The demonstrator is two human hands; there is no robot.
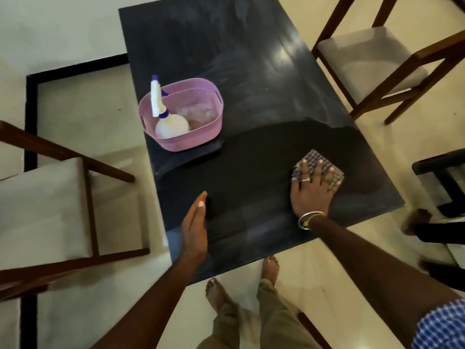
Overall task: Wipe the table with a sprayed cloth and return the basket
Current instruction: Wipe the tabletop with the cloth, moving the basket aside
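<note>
A dark glossy table fills the middle of the view. My right hand lies flat with spread fingers on a folded checked cloth, pressing it to the table near the right edge. My left hand hovers edge-on over the table's near left part, fingers straight and together, holding nothing. A pink plastic basket stands on the left side of the table. Inside it leans a white spray bottle with a blue-tipped nozzle, beside some clear crumpled plastic.
Wooden chairs with pale cushions stand at the left and the upper right. A dark piece of furniture sits at the right edge. My bare feet are on the tiled floor under the table's near edge.
</note>
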